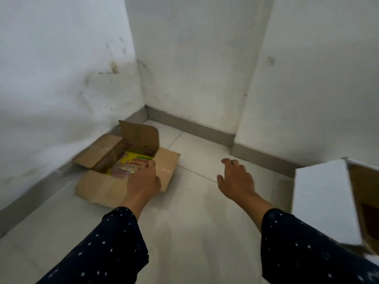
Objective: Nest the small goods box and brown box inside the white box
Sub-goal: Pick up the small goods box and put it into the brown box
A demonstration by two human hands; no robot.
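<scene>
- Left hand (143,179): fingers loosely spread, reaching over the near right corner of the brown box (125,160). Fingertips sit at the edge of the opening; whether they touch the cardboard cannot be told. Nothing grasped.
- Right hand (235,179): open and empty, palm down above the floor tiles (194,232), well apart from both boxes.
- Brown box lies at about 10 o'clock from the person, in the wall corner, all four flaps open; the far flap stands up, the others splay outward. Colourful packets (131,162) fill the inside. A separate small goods box cannot be made out among them.
- White box (326,199) stands at about 3 o'clock, partly out of frame, brown interior showing.
- Judgement: step in hand is the pick-up of the brown box.
- Advice: fold the splayed flaps inward first so they do not catch on the white box rim. Bring the right hand to the opposite wall, grip low, keep level.
- Risk: thin cardboard may sag under load.
</scene>
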